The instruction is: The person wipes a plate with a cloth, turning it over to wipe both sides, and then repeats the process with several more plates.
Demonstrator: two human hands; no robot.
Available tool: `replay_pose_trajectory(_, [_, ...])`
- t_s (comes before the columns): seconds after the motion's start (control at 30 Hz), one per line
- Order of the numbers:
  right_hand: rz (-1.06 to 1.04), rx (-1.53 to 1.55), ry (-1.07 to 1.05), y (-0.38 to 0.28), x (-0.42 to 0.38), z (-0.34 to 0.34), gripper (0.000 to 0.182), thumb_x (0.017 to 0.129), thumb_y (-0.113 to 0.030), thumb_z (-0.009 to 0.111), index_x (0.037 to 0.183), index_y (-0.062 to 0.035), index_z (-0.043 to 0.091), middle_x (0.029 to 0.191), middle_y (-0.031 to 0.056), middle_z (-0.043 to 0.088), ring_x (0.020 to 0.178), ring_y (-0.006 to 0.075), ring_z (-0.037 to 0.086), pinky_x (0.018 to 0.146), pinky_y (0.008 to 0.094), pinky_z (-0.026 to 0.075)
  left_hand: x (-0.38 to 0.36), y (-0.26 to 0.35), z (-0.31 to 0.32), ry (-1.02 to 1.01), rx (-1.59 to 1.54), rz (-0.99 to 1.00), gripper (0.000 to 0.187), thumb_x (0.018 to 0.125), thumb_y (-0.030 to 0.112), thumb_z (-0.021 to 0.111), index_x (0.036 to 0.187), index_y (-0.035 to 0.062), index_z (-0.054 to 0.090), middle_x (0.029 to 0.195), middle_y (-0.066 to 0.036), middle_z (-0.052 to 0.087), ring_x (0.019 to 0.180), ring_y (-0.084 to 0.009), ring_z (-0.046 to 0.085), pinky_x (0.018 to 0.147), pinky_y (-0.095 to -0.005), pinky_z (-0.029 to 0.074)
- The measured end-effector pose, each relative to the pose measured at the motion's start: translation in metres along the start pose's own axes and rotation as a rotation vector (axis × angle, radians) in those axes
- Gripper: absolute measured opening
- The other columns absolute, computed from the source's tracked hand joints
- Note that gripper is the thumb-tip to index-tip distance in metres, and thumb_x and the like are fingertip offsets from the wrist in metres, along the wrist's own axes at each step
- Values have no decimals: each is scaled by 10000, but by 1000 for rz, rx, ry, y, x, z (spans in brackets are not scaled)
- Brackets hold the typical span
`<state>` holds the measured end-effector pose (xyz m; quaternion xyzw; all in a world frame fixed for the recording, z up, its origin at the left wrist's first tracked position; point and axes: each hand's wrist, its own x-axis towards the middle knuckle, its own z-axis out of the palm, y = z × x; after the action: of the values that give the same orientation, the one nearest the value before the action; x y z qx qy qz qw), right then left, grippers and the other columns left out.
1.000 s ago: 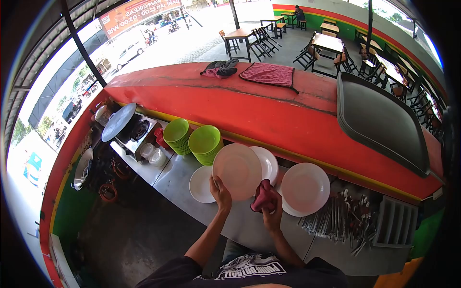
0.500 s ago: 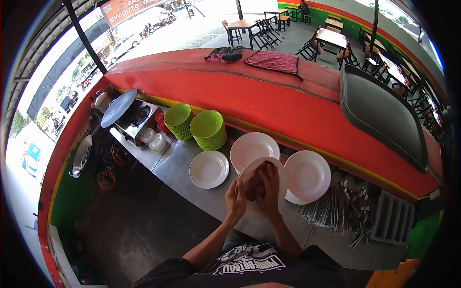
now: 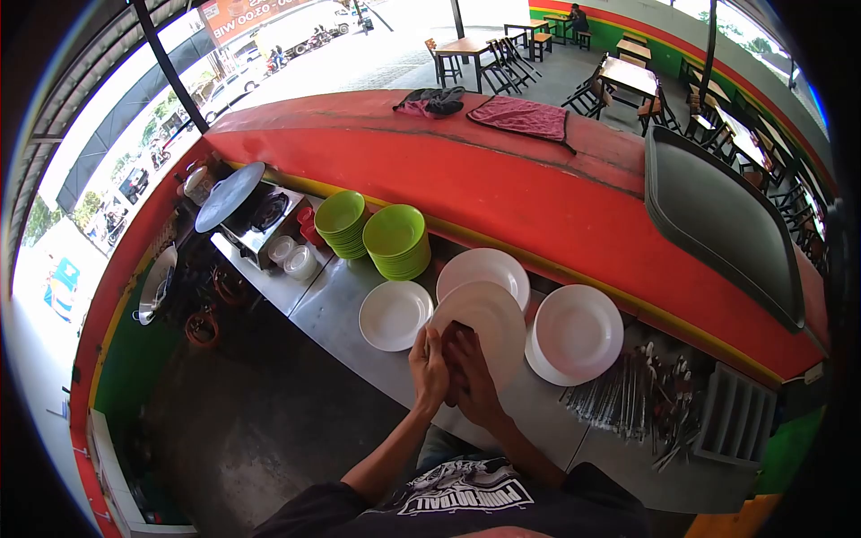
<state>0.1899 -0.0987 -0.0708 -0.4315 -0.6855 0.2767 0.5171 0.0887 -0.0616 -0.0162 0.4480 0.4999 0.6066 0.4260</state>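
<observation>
A white plate (image 3: 491, 314) is held tilted in front of me, above the steel counter. My left hand (image 3: 430, 369) grips its left edge with the fingers together. A dark red cloth (image 3: 457, 334) is bunched under my right hand (image 3: 475, 381), which presses it against the plate's near left part; some fingers are hidden by the cloth. Behind the held plate lies a large white plate (image 3: 489, 265). To the left is a smaller white plate (image 3: 395, 316), and on the right a stack of white plates (image 3: 578, 332).
Stacks of green bowls (image 3: 397, 238) stand at the back, near a stove (image 3: 267, 215). Right of the plates lie many pieces of cutlery (image 3: 628, 394) beside a grey cutlery tray (image 3: 735, 414). The red ledge (image 3: 359, 148) carries a pink cloth (image 3: 518, 117) and dark serving trays (image 3: 722, 215).
My right hand and the cloth have slid down and left across the plate, from its middle toward the near edge. The plate has turned, showing more of its face. The view has shifted slightly.
</observation>
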Motion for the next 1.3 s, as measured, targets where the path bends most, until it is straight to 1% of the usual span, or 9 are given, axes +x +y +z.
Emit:
replay_pose_trajectory(0.1, [-55, -65, 65, 9, 15, -2, 749, 791, -71, 582, 1507, -54, 364, 1602, 204, 253, 1492, 454, 153, 1212, 557, 134, -11, -1, -11, -181, 137, -276, 443, 1079, 365, 427, 1174, -26, 613, 907, -29, 622, 841, -89, 551, 753, -259, 472])
replay_pose_trajectory(0.33, [102, -348, 194, 27, 24, -16, 785, 796, -82, 594, 1531, -61, 318, 1627, 203, 177, 1491, 493, 81, 1177, 638, 80, -10, 4, -22, -84, 240, -28, 440, 1079, 357, 436, 1134, -32, 635, 905, -21, 616, 856, -82, 519, 769, -254, 457])
replay_pose_trajectory(0.43, [165, -461, 133, 35, 17, -13, 846, 774, -115, 636, 1546, -68, 292, 1636, 194, 160, 1505, 464, 54, 1193, 605, 44, 6, 8, -28, 23, 97, 49, 431, 1072, 355, 459, 1077, -44, 621, 806, 47, 510, 753, -54, 416, 659, -221, 367])
replay_pose_trajectory(0.63, [-24, -107, -190, 6, -4, 4, 973, 757, -363, 780, 1553, -96, 288, 1636, 182, 154, 1499, 475, 71, 1166, 657, 83, 21, -1, -46, 108, 53, 64, 382, 1066, 343, 482, 1001, -11, 609, 779, 61, 472, 735, -42, 400, 641, -207, 346])
replay_pose_trajectory(0.8, [-57, -56, -30, 16, -2, 28, 870, 791, -246, 732, 1539, -70, 325, 1635, 197, 152, 1497, 481, 76, 1181, 628, 100, -5, 7, -27, -38, 62, -104, 405, 1059, 347, 497, 1160, -16, 644, 882, 9, 630, 828, -58, 525, 740, -222, 442])
replay_pose_trajectory(0.9, [-56, -148, 82, 25, 17, 16, 853, 789, -208, 726, 1535, -67, 336, 1637, 188, 157, 1496, 481, 86, 1179, 631, 103, -15, 3, -29, -173, 160, -93, 427, 1059, 349, 495, 1253, -7, 630, 965, -34, 679, 900, -72, 562, 801, -237, 469])
replay_pose_trajectory(1.03, [38, -320, 169, 34, 28, 1, 893, 760, -201, 744, 1542, -90, 327, 1634, 186, 169, 1492, 480, 110, 1170, 646, 110, -10, 2, -36, -154, 251, -64, 463, 1070, 341, 465, 1274, -50, 605, 1065, -67, 677, 1002, -111, 568, 882, -259, 458])
replay_pose_trajectory(1.13, [124, -381, 189, 39, 28, -4, 907, 746, -197, 745, 1543, -95, 324, 1629, 194, 178, 1486, 483, 129, 1169, 647, 114, 0, 6, -44, -64, 209, -30, 458, 1068, 352, 465, 1173, -60, 635, 997, -51, 667, 941, -110, 559, 836, -264, 459])
replay_pose_trajectory(1.3, [77, -313, 182, 43, 11, 6, 903, 747, -129, 737, 1538, -80, 306, 1608, 224, 200, 1484, 457, 165, 1187, 566, 192, 11, 12, -53, 84, 192, 139, 412, 1066, 341, 484, 1119, -40, 631, 772, 58, 454, 742, -46, 388, 650, -209, 344])
